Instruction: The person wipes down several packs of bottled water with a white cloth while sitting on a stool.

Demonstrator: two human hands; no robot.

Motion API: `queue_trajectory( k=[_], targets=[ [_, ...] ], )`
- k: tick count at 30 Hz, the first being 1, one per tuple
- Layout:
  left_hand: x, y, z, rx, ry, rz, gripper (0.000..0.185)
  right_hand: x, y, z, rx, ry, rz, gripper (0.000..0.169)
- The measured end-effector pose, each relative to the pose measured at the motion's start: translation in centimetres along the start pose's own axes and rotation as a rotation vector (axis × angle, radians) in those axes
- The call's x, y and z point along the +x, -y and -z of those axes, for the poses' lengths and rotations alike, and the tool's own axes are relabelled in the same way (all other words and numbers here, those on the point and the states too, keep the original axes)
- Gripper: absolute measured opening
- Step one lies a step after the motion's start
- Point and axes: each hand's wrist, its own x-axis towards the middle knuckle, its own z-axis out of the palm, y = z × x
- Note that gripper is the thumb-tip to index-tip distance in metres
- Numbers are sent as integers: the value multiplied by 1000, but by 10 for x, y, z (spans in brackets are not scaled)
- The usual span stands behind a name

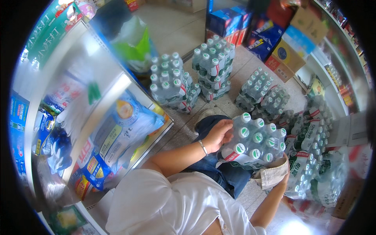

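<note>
A shrink-wrapped pack of clear plastic bottles with white-and-green caps is in front of me, tilted, above my jeans-clad legs. My left hand, with a silver bracelet at its wrist, grips the pack's left side with curled fingers. At the pack's near right corner, my right hand holds a folded beige cloth against the wrap. The cloth and the pack hide most of the right hand's fingers. Similar packs are piled just beyond my right hand.
More bottle packs stand on the tiled floor ahead, in a left stack, a middle stack and lower ones to the right. A white shelf unit with bagged goods runs along my left. Cardboard cartons line the far right.
</note>
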Motion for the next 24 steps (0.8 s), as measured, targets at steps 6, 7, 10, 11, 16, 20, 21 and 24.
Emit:
queue_trajectory(
  k=[6,7,10,11,16,20,21,24],
  targets=[
    [3,-24,-16,16,-88,-177,19,17,17,-22,-16,162,207,33],
    [3,-36,-15,-13,-93,-217,17,25,26,-37,-82,228,252,34],
    [7,-85,-9,-118,-106,-441,11,66,61,-93,-272,391,407,30],
    [10,-105,-5,-125,-113,-540,10,76,70,-124,-259,418,372,27],
    [15,-223,10,-213,-277,-962,9,138,104,-283,-385,632,409,26],
    [37,-298,61,-205,-358,-1078,12,195,101,-384,-349,839,322,25],
    [46,-306,73,-216,-324,-1116,16,214,93,-402,-333,875,306,23],
    [57,-300,83,-152,-374,-1104,21,258,47,-432,-486,857,424,26]
  ],
)
